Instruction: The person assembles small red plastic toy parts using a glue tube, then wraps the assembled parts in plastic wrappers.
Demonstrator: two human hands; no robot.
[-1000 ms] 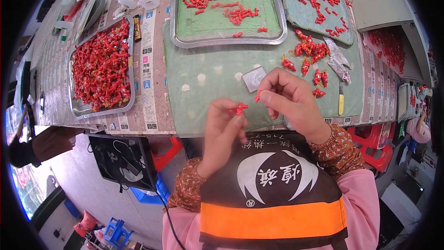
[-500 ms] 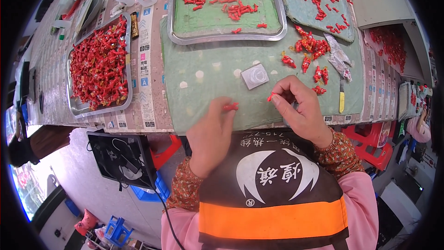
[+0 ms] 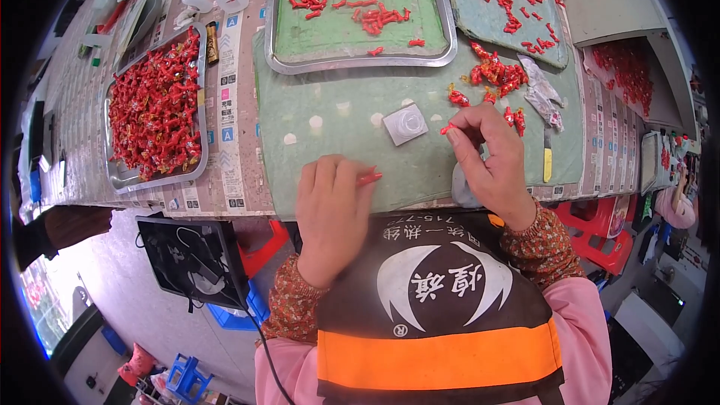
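Note:
Over the near edge of the green cloth (image 3: 315,94), my left hand (image 3: 330,214) is closed on a small red moulded piece (image 3: 368,178) that sticks out past the fingertips. My right hand (image 3: 493,161) pinches a smaller red piece (image 3: 448,129) between thumb and forefinger. The two pieces are apart. A small square grey block (image 3: 406,125) with a round mark lies just left of the right hand's fingertips. Beyond that hand are several glossy red figures with yellow bits (image 3: 499,73). A rounded greyish thing (image 3: 463,189) is partly hidden beneath the right hand.
A metal-rimmed tray (image 3: 360,67) and a pale green board (image 3: 491,39) hold loose red pieces at the back. At left stands a metal tray (image 3: 120,184) heaped with red figures. A crumpled white cloth (image 3: 541,94) and a yellow-handled knife (image 3: 547,165) lie at right.
My right hand has moved slightly right and away from me with its red piece. The left hand has turned its back more upward, still holding its piece. The whole view has shifted slightly.

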